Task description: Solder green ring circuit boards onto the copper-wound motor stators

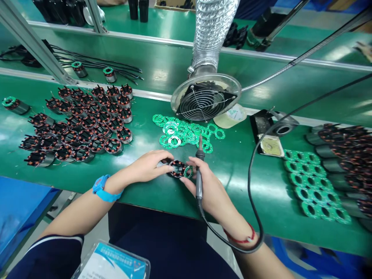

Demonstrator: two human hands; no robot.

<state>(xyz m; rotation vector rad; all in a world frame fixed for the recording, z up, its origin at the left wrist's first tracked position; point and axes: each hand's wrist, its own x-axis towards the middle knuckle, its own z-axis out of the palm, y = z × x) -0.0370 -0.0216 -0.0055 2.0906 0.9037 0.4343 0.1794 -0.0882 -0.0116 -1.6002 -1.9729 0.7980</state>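
My left hand (152, 166) is closed around a motor stator (176, 169) with copper windings, lying on its side near the table's front edge. At the stator's right end, my right hand (205, 180) pinches a green ring board (188, 171) between thumb and fingertip. A soldering iron (199, 182) also rests in my right hand, its tip pointing away from me. Just beyond the hands lies a loose pile of green ring boards (186, 133).
Many stators (87, 124) stand at the left. A fan hood (203, 100) hangs over the pile. Right of it are a solder roll (232, 116), an iron stand (271, 131), rows of ring boards (314, 182) and more stators (345, 162). The iron's cable (250, 186) loops at the right.
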